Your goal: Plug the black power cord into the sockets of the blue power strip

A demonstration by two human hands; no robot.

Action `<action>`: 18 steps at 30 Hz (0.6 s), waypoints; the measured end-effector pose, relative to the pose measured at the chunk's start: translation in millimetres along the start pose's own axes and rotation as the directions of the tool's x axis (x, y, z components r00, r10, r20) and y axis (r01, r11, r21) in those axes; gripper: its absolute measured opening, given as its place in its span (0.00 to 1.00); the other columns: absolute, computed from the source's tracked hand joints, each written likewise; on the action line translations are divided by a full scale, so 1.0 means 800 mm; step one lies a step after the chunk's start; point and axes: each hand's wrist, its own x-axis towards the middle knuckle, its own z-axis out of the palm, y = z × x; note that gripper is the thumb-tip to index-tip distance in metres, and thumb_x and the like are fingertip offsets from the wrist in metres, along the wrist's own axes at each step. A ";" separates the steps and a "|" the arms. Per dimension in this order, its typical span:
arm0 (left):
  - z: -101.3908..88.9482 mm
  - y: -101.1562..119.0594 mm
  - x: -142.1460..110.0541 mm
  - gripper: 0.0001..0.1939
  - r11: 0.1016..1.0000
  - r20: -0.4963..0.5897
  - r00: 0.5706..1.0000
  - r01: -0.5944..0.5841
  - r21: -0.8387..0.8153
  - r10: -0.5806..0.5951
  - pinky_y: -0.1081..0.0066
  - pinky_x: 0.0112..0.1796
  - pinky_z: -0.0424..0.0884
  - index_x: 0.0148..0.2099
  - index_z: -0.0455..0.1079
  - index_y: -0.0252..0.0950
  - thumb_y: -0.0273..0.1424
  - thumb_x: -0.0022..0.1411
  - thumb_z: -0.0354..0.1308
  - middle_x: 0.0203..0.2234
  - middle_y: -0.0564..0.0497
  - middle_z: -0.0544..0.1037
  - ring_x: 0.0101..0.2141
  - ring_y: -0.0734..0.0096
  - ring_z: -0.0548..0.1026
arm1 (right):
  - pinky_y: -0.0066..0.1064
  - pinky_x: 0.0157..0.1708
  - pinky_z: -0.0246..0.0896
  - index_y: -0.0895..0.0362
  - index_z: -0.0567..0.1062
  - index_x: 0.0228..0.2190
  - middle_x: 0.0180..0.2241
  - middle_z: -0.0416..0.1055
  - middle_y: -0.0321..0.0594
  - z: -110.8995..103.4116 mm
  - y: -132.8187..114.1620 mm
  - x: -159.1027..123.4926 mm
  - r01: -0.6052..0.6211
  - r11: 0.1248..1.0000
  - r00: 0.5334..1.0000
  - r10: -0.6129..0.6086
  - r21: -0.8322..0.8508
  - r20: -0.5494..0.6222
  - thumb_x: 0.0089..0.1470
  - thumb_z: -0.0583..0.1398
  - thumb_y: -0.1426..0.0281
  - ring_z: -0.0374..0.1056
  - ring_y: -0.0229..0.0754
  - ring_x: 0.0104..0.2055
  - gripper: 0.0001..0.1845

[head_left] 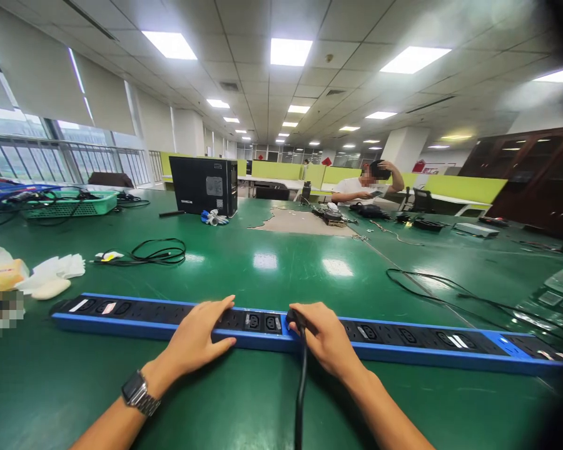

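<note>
Blue-edged long power strip [258,341], left grip [233,320] wide, right grip [293,316] holding black plug [295,317].

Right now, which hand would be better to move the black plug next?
Probably the right hand: its fingers hold the black plug at the blue power strip. The left hand is at the strip too, thumb and fingers spread, but holds no plug.

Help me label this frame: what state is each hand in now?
Left hand: open, over the blue power strip.
Right hand: closed on a black plug.
</note>
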 end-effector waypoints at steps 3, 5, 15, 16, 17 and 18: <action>0.002 0.004 0.002 0.29 1.000 -0.027 0.999 0.026 -0.017 -0.027 0.53 0.53 0.65 0.61 0.62 0.40 0.38 0.59 0.59 0.53 0.44 0.74 0.52 0.53 0.71 | 0.40 0.45 0.61 0.51 0.72 0.49 0.47 0.75 0.41 -0.005 -0.002 -0.003 0.070 0.997 0.995 -0.068 -0.028 0.067 0.59 0.56 0.68 0.67 0.44 0.44 0.16; 0.009 0.017 0.007 0.24 0.999 -0.048 0.999 0.019 -0.049 -0.021 0.53 0.53 0.65 0.59 0.65 0.39 0.38 0.62 0.57 0.52 0.44 0.75 0.51 0.54 0.71 | 0.41 0.47 0.61 0.50 0.70 0.52 0.48 0.74 0.42 -0.006 -0.001 -0.007 0.052 0.998 0.996 -0.049 -0.047 0.075 0.58 0.58 0.67 0.67 0.45 0.45 0.20; 0.083 0.129 0.065 0.20 0.958 -0.151 0.984 -0.129 -0.256 0.092 0.62 0.47 0.68 0.53 0.69 0.44 0.23 0.59 0.57 0.43 0.52 0.79 0.44 0.63 0.74 | 0.46 0.50 0.62 0.51 0.68 0.55 0.50 0.72 0.43 0.000 -0.004 -0.010 -0.092 0.986 0.993 0.101 -0.137 0.059 0.47 0.63 0.68 0.65 0.49 0.49 0.32; 0.080 0.127 0.066 0.17 0.949 -0.229 0.973 -0.099 -0.301 0.028 0.63 0.46 0.69 0.51 0.70 0.44 0.24 0.60 0.57 0.42 0.52 0.79 0.43 0.64 0.74 | 0.46 0.50 0.62 0.51 0.68 0.55 0.49 0.72 0.44 0.000 -0.004 -0.010 -0.101 0.985 0.992 0.110 -0.142 0.056 0.47 0.64 0.66 0.65 0.50 0.49 0.32; 0.073 0.121 0.064 0.15 0.935 -0.302 0.953 -0.078 -0.347 -0.033 0.64 0.46 0.69 0.50 0.70 0.43 0.25 0.61 0.57 0.42 0.51 0.79 0.43 0.64 0.74 | 0.47 0.50 0.62 0.52 0.69 0.55 0.50 0.72 0.44 0.000 -0.003 -0.010 -0.114 0.983 0.991 0.122 -0.142 0.050 0.46 0.65 0.64 0.65 0.51 0.50 0.33; 0.063 0.110 0.060 0.14 0.922 -0.362 0.928 -0.060 -0.381 -0.089 0.64 0.46 0.69 0.50 0.70 0.42 0.27 0.61 0.58 0.43 0.50 0.79 0.43 0.63 0.74 | 0.47 0.51 0.61 0.52 0.68 0.55 0.50 0.72 0.45 0.000 -0.003 -0.010 -0.131 0.981 0.989 0.138 -0.140 0.043 0.45 0.66 0.62 0.65 0.51 0.50 0.34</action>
